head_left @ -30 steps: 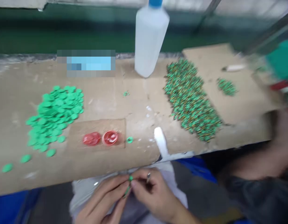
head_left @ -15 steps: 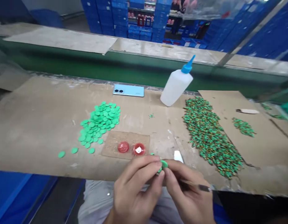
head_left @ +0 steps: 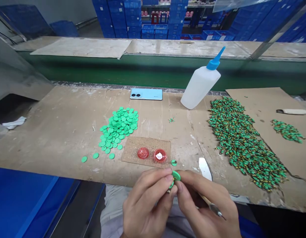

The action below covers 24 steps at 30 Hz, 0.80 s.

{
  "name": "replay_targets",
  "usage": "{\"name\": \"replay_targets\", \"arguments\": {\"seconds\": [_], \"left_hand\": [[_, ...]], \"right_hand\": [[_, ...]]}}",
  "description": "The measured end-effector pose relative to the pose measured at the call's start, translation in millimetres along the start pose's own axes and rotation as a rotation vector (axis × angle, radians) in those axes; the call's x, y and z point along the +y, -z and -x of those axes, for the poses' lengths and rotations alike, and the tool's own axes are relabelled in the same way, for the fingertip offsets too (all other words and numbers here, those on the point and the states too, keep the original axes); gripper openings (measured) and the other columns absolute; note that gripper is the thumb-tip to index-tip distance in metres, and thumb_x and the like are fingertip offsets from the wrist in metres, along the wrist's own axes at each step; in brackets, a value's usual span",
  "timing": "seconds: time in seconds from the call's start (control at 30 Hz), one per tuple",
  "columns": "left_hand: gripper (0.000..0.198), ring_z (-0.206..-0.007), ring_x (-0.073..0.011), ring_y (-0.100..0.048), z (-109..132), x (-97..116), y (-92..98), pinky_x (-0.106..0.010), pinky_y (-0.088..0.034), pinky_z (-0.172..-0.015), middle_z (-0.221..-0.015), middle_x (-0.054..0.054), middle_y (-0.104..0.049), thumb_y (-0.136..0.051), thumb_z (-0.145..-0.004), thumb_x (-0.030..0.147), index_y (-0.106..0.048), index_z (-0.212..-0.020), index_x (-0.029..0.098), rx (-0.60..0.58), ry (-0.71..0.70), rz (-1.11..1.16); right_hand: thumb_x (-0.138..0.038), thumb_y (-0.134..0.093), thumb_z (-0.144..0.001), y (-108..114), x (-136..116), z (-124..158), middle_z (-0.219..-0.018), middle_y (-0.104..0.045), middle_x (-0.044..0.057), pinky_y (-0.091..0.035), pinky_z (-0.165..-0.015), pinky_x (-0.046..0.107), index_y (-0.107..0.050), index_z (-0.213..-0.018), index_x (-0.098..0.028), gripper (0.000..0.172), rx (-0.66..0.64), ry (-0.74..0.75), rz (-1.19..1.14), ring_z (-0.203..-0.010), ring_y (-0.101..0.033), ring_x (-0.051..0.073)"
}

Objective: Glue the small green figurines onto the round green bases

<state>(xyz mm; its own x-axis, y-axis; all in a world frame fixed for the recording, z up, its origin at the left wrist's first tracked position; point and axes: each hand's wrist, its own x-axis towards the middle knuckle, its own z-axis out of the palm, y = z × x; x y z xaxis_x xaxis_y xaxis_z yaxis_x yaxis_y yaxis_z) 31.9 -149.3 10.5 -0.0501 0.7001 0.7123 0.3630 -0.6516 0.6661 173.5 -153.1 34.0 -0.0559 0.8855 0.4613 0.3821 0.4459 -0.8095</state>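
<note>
My left hand [head_left: 148, 205] pinches a small green plastic disc [head_left: 176, 176] at its fingertips, just in front of the bench edge. My right hand [head_left: 204, 208] meets the disc from the other side and also grips a slim wooden-handled tool [head_left: 212, 206] with a dark metal end. Part of the disc is hidden by my fingers. A loose green ring [head_left: 174, 162] lies just beyond my hands, near a cork pad [head_left: 133, 155] bearing several-free red lids: one red lid [head_left: 143, 153] and a second red lid [head_left: 159, 155].
A heap of green discs [head_left: 118, 130] and a long pile of green-and-gold parts [head_left: 242, 142] lie on the cardboard-covered bench [head_left: 56, 138]. A glue bottle [head_left: 199, 82], a phone [head_left: 146, 94] and a white blade [head_left: 204, 168] stand nearby. Blue crates [head_left: 118, 19] rise behind.
The view has swung from a blurred, tilted look at the bench to a steady, wider one. My hands have risen, bringing the green disc up to the bench edge.
</note>
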Motion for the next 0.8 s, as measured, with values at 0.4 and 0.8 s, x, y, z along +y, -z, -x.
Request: {"name": "replay_targets", "arguments": {"seconds": [0.4, 0.8], "left_hand": [[0.012, -0.097, -0.0144, -0.075, 1.3, 1.8, -4.5, -0.025, -0.067, -0.085, -0.112, -0.007, -0.075, -0.068, -0.095, 0.003, -0.073, -0.105, 0.008, 0.025, -0.047, 0.004], [0.01, -0.098, -0.0164, -0.075, 5.4, 3.6, 6.4, -0.025, -0.068, -0.077, -0.11, -0.007, -0.075, -0.066, -0.097, 0.005, -0.074, -0.101, 0.009, -0.07, -0.065, -0.062]], "right_hand": [[-0.006, -0.059, -0.092, 2.5, 0.1, -1.7, -0.075, -0.071, -0.002, -0.059, -0.062, 0.021, -0.07, -0.096, -0.02, 0.018, -0.05, -0.03, -0.04, -0.062, -0.069, 0.012], [-0.003, -0.057, -0.089, 3.1, 6.4, -5.5, -0.071, -0.069, 0.0, -0.054, -0.054, 0.021, -0.069, -0.093, -0.019, 0.021, -0.107, 0.021, -0.137, -0.058, -0.066, 0.012]]}}
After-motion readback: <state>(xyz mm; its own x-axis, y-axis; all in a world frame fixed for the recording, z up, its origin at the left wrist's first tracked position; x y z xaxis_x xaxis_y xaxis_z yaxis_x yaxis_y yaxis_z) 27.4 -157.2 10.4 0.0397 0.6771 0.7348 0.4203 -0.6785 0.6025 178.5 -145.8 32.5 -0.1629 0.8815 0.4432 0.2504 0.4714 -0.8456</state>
